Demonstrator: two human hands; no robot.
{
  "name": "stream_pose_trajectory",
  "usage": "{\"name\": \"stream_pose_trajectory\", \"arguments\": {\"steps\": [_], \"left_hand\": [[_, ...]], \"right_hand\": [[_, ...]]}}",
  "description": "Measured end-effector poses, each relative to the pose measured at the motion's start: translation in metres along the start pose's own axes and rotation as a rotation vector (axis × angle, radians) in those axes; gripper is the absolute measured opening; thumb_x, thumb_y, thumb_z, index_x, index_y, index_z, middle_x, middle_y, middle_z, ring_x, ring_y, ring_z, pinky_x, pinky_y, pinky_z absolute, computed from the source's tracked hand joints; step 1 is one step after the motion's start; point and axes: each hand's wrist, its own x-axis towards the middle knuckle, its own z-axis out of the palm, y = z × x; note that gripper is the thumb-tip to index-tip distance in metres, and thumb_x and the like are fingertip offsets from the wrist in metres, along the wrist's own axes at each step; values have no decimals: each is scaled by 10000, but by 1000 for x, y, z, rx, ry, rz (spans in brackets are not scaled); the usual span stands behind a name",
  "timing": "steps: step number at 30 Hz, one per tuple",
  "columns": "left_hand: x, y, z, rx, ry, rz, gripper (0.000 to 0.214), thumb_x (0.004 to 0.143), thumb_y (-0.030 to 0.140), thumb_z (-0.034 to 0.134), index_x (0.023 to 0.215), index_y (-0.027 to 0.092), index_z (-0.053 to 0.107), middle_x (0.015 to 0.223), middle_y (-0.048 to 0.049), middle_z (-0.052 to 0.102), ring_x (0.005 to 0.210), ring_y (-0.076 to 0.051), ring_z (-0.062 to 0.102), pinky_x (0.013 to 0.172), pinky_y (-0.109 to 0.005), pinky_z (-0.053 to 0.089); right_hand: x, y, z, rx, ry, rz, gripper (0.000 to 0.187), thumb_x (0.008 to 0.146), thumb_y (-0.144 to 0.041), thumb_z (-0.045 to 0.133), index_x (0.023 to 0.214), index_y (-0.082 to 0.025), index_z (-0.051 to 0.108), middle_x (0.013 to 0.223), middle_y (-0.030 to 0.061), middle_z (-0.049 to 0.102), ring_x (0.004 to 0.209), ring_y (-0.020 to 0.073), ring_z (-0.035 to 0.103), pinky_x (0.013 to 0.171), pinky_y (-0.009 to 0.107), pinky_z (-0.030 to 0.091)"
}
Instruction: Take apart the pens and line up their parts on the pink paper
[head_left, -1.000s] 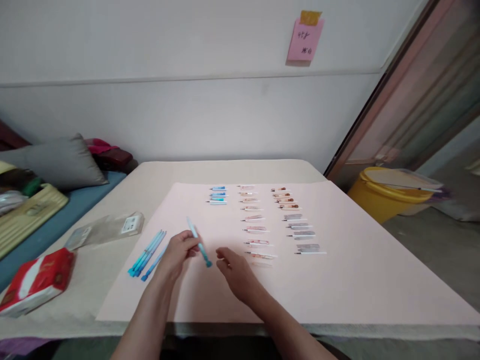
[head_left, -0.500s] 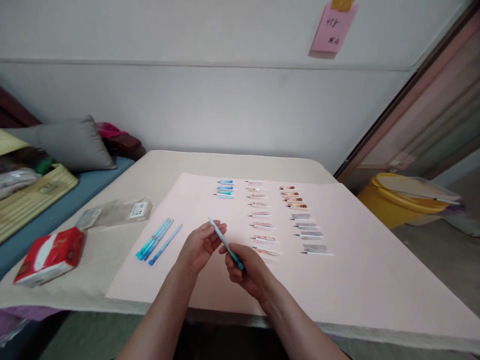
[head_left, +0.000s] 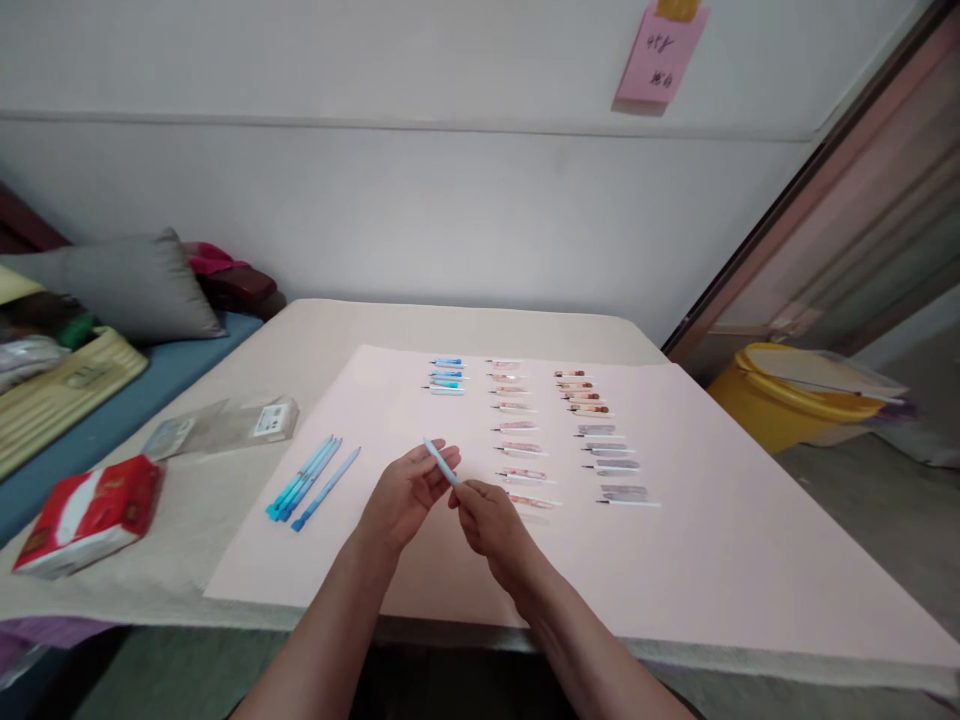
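Note:
Both my hands meet above the near middle of a pale pink sheet. A light blue pen is gripped between them: my left hand pinches its upper part, and my right hand closes its fingers round the lower end, which is hidden. To the left on the sheet lie several more blue pens side by side. Beyond my hands, small pen parts are laid out in three columns: blue ones, pinkish ones, and brown and grey ones.
A red tissue pack and a clear plastic packet lie on the beige tabletop at left. A grey pillow and clutter sit on the bed beyond. A yellow bucket stands on the floor at right. A pink note hangs on the wall.
My right hand came up from the sheet and took hold of the pen's lower end. Both hands shifted to the right and a little further from me with the pen.

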Motion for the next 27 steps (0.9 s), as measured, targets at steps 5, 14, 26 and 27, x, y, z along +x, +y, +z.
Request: {"name": "stream_pose_trajectory", "arguments": {"steps": [5,14,26,27], "left_hand": [[2,-3,-3,128,73,80,157,666,208,700,767,126,612,767,-64,653,719,-126,609,681,-239,470],[2,-1,-1,14,63,-2,256,691,161,679,941,139,626,949,-106,656,875,-157,616,737,-242,486],[5,-1,-4,-35,85,17,223,705,99,657,923,134,623,930,-97,643,816,-127,616,663,-190,496],[6,0,-5,-45,104,24,196,703,90,656,891,131,622,904,-90,644,779,-115,616,636,-176,493]], "right_hand": [[-2,1,-1,-42,-9,-32,185,762,-308,475,649,-163,497,383,-96,326,325,30,206,339,181,128],[2,2,-7,-120,26,-61,202,777,-302,454,645,-159,507,378,-89,343,324,32,230,346,186,146],[0,-2,-8,-174,32,-41,199,773,-287,445,630,-163,506,380,-86,335,335,37,236,361,194,162],[0,-2,-8,-177,30,-40,197,772,-281,445,627,-163,506,378,-87,333,334,36,234,362,194,162]]}}
